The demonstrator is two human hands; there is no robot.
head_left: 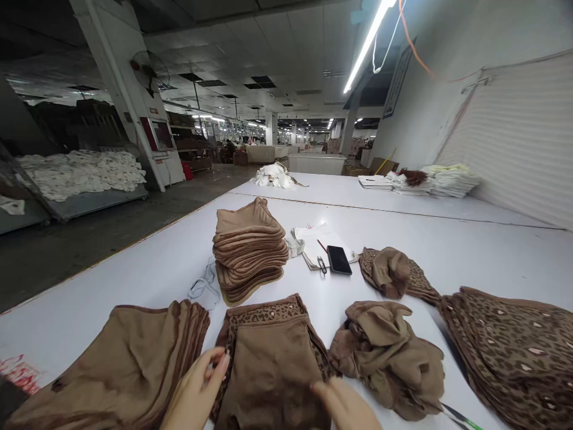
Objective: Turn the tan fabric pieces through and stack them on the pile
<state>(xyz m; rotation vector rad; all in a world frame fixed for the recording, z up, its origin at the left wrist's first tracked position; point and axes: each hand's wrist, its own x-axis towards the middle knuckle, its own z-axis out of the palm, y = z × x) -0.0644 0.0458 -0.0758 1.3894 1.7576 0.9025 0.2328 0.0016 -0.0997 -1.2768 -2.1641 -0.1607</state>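
My left hand (197, 391) rests on the left edge of a flat brown garment piece (273, 358) with leopard-print trim, fingers spread against the cloth. My right hand (344, 406) lies on the same piece's lower right side, fingertips touching the fabric. The piece lies on the white table (156, 269) right in front of me. Left of it sits a fanned pile of plain brown pieces (129, 364). To the right is a crumpled brown bundle (387, 352).
A tall stack of folded brown pieces (248, 251) stands behind, with a white cord (203, 286) beside it. Papers, a pen, small snips (321, 264) and a black phone (339, 260) lie mid-table. Leopard-print pieces (514, 352) spread at right. Another small bundle (394, 272) lies beyond.
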